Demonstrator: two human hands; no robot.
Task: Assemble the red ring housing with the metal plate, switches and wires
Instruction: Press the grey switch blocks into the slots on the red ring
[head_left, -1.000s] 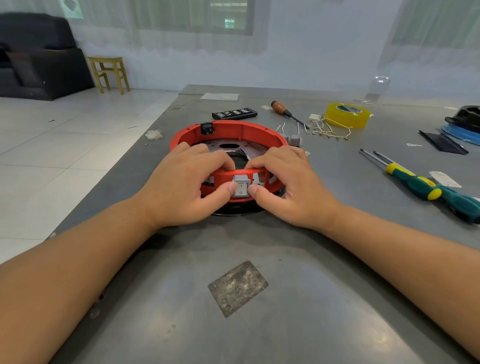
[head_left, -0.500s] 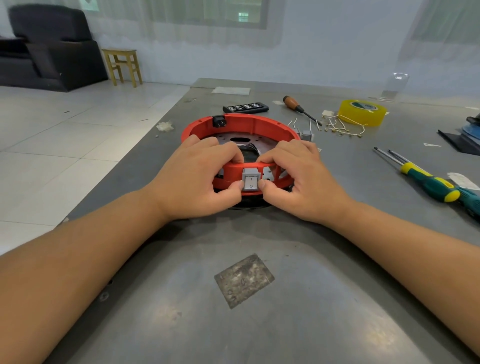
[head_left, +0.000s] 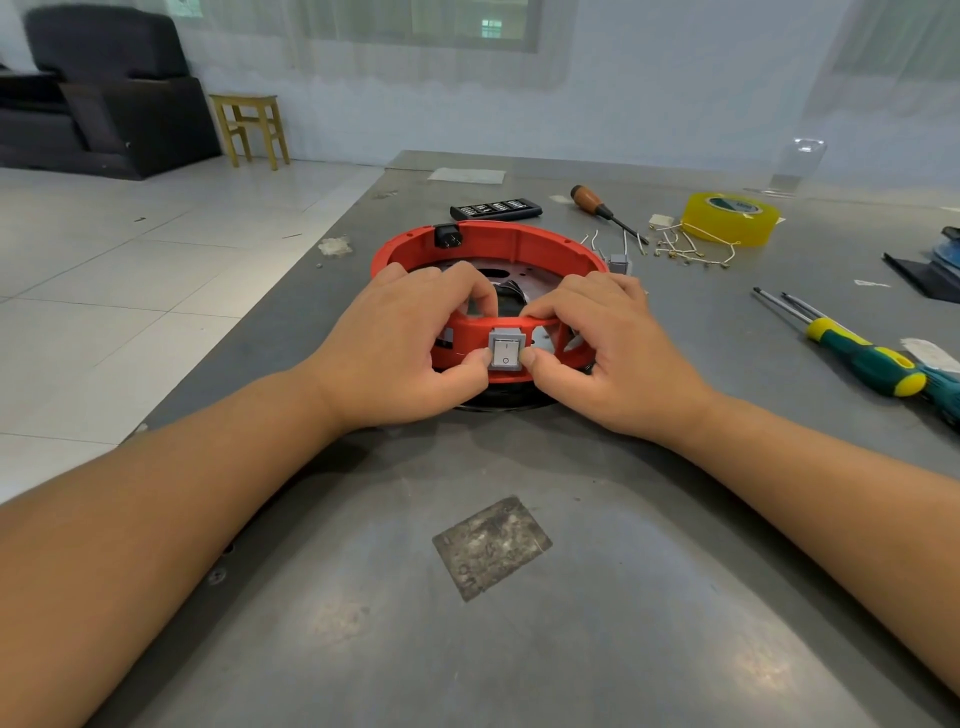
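Red ring housing (head_left: 488, 244) sits mid-table, left hand (head_left: 395, 343) and right hand (head_left: 613, 348) curled over its near wall, thumbs pinching the grey switch (head_left: 505, 352), which could jam crooked if pressed unevenly.

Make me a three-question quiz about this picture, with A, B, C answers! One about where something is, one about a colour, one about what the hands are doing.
1. Where is the grey switch?
A. in the near wall of the red ring
B. beside the tape
C. on the floor

2. What colour is the tape roll?
A. blue
B. yellow
C. white

3. What are the left hand and right hand doing?
A. lying flat
B. holding screwdrivers
C. gripping the ring, thumbs at the switch

Answers: 1 A, it sits in the ring's front wall; 2 B, it looks yellow; 3 C, fingers curl over the rim.
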